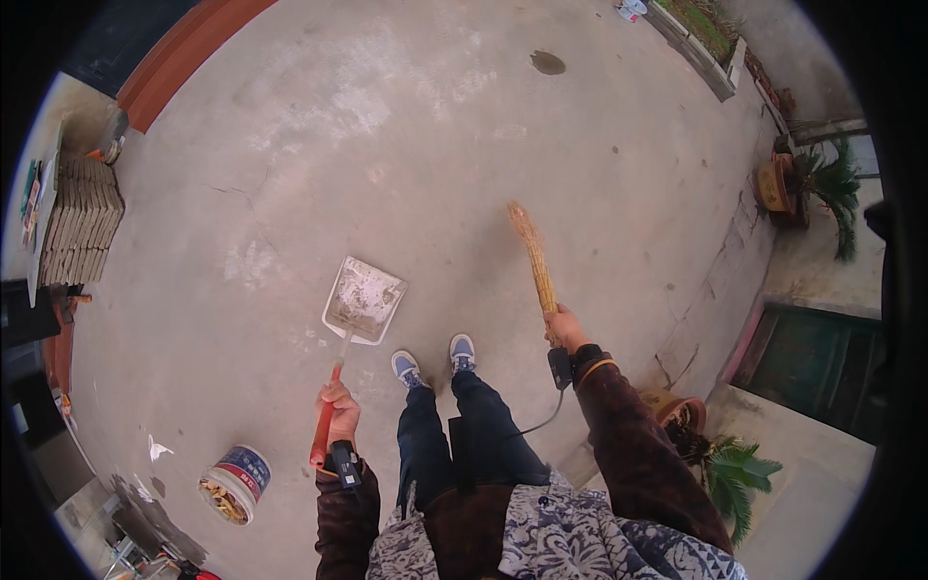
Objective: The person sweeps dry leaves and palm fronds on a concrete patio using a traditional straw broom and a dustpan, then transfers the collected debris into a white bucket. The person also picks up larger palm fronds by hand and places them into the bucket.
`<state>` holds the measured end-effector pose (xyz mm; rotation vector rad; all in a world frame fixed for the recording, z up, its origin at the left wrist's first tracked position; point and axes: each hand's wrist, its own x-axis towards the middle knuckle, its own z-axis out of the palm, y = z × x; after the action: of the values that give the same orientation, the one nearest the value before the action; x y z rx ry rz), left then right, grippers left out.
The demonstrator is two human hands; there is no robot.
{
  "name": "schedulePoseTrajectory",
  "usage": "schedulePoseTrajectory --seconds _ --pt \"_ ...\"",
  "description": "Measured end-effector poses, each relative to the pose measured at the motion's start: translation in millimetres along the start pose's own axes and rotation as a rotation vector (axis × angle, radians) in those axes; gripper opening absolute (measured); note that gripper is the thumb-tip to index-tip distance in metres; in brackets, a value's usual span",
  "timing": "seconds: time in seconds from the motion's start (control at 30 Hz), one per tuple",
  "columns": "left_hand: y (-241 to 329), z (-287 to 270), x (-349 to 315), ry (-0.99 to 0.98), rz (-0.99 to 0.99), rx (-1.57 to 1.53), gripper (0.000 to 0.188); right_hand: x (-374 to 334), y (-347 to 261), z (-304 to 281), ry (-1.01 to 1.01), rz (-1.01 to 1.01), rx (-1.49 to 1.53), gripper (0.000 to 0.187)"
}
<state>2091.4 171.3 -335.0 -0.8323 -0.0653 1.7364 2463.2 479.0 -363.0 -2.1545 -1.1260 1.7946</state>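
Note:
My left hand [339, 410] is closed around the red handle of a long-handled dustpan [365, 300]. The pan is whitish with dirt smudges inside, and it lies ahead of my left foot, close to or on the concrete. My right hand [566, 329] grips a straw broom [535, 256] near its lower end. From that hand the broom's straw-coloured length points forward and slightly left, its tip well to the right of the dustpan. Whether the tip touches the ground I cannot tell.
Left of me stands a bucket [235, 485] with yellowish scraps in it. Stacked slabs [82, 220] line the far left. Potted plants [773, 184] and another pot [672, 411] stand on the right, near a green door [812, 367]. A raised planter edge [696, 48] is at the far right.

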Motion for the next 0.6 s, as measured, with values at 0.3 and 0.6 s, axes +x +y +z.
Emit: schedulePoseTrajectory --seconds 0.3,0.6 --pt "46 68 6 0.411 0.433 0.925 0.035 151 -2 82 -0.020 0.007 0.083 0.039" --pt "68 81 92 0.580 0.609 2.275 0.029 174 25 166 -0.085 0.163 0.050 0.077"
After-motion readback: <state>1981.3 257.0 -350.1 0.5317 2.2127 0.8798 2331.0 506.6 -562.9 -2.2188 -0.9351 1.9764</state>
